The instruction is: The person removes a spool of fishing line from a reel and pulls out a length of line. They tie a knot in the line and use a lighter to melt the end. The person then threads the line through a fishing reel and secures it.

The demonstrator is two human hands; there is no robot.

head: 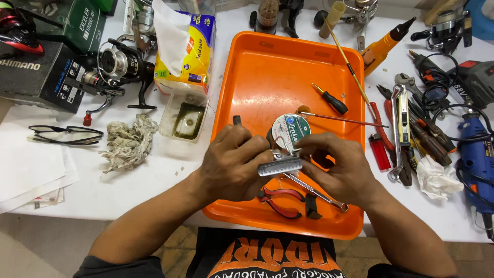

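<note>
From the head camera, our left hand and right hand both have their fingers clamped on a small grey ridged metal part, above the orange tray. Should our pinch loosen, we judge it would drop among the red-handled pliers and wrench.

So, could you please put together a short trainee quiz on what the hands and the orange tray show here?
1. True or false: both hands grip the small silver ruler.
2. Which lies nearest the tray's front edge: A screwdriver, B red-handled pliers, C line spool?
3. What red thing lies on the table just right of the tray?

Key: 1 true; 2 B; 3 a lighter.
</note>
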